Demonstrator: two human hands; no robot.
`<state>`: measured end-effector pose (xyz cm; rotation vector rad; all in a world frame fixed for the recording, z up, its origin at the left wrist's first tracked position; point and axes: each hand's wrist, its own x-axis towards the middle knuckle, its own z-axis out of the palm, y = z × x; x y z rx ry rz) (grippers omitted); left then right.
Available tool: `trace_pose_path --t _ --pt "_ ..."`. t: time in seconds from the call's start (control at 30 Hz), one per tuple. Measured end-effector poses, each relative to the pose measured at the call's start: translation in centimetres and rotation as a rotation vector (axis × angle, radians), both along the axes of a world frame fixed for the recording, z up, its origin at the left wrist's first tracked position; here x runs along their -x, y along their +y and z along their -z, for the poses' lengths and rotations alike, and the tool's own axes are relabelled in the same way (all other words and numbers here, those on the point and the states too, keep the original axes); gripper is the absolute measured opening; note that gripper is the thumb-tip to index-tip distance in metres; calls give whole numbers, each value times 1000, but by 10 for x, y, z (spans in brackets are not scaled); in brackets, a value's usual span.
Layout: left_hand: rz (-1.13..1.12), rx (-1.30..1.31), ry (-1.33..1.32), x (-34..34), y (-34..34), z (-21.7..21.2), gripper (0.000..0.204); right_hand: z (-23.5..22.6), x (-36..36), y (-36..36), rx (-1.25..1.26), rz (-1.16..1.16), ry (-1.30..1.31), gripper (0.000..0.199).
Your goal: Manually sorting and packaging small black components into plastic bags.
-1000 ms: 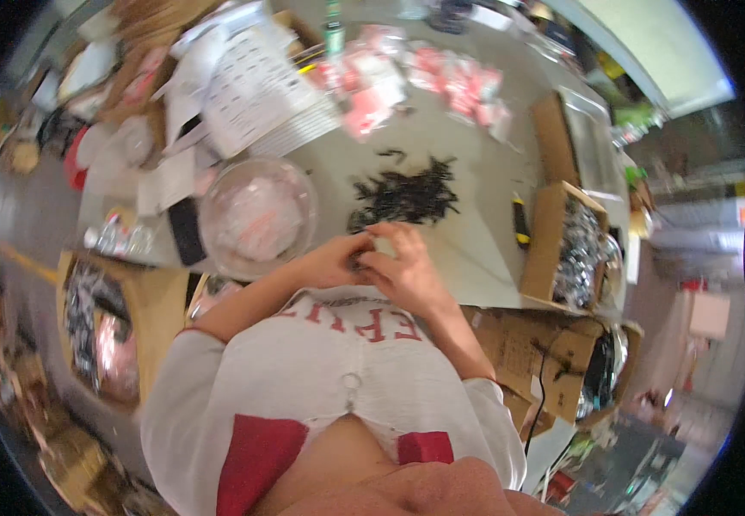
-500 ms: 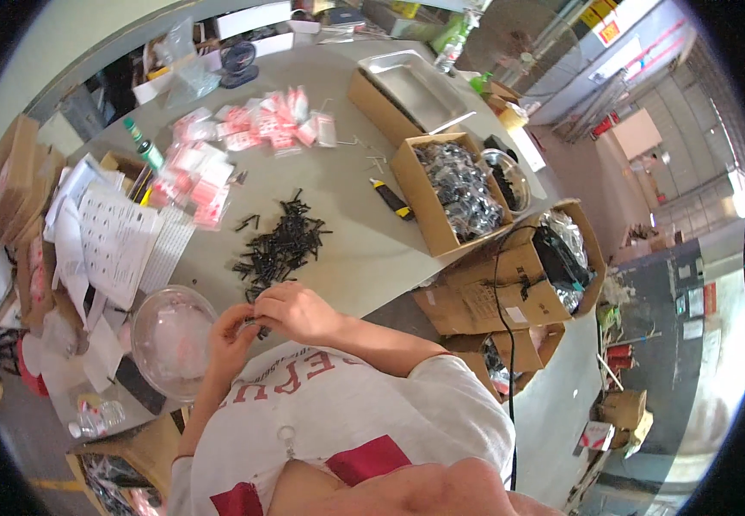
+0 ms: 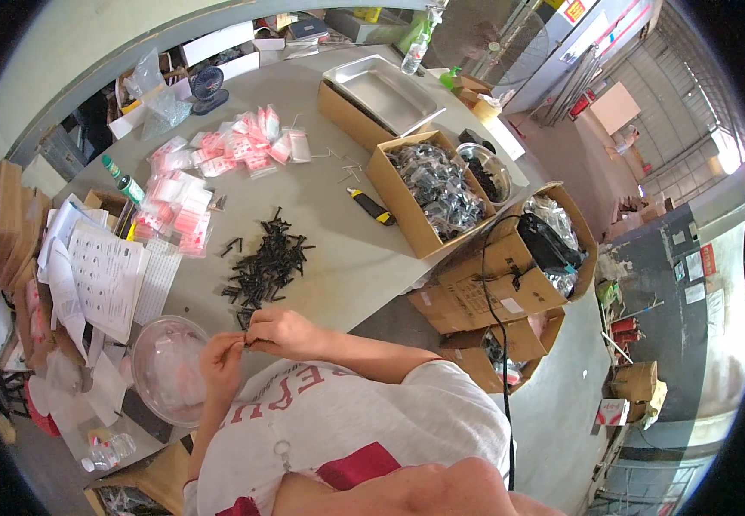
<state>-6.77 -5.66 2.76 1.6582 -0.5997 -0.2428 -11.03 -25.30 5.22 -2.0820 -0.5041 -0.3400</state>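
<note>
My left hand (image 3: 221, 359) and my right hand (image 3: 283, 334) meet fingertip to fingertip just off the table's near edge, in front of my shirt. Both are closed in a pinch on something small and dark, mostly hidden by the fingers. Right beyond them, a loose heap of black screws (image 3: 267, 262) lies on the grey table (image 3: 321, 288), a few scattered at its rim. To the left of my left hand stands a round clear plastic bowl (image 3: 142, 378) with clear and pinkish plastic bags in it.
Red-and-white small plastic bags (image 3: 248, 146) lie in piles farther back. A yellow-black utility knife (image 3: 371, 207) lies beside a cardboard box (image 3: 420, 242) of bagged dark parts. Papers (image 3: 107, 279) cover the left side. A metal tray (image 3: 385, 90) sits behind; larger cartons (image 3: 467, 288) stand at the right.
The view has shifted, so the table things sit differently in the picture. My hands have drawn slightly away from the screw heap, and their fingertips now meet more closely.
</note>
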Motion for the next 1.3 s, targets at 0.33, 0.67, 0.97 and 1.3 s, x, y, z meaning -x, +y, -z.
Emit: trace_pose_path --t 0.33,0.67,0.97,1.3 --pt "52 50 567 7 -10 15 16 20 2 4 -193 78 230 17" --pt "135 100 582 6 -8 7 19 26 4 11 -273 125 178 22" --pt "103 148 600 6 -5 7 12 31 1 11 -275 117 261 18" --pt "36 -96 337 4 -8 9 24 27 4 17 -316 124 305 19"
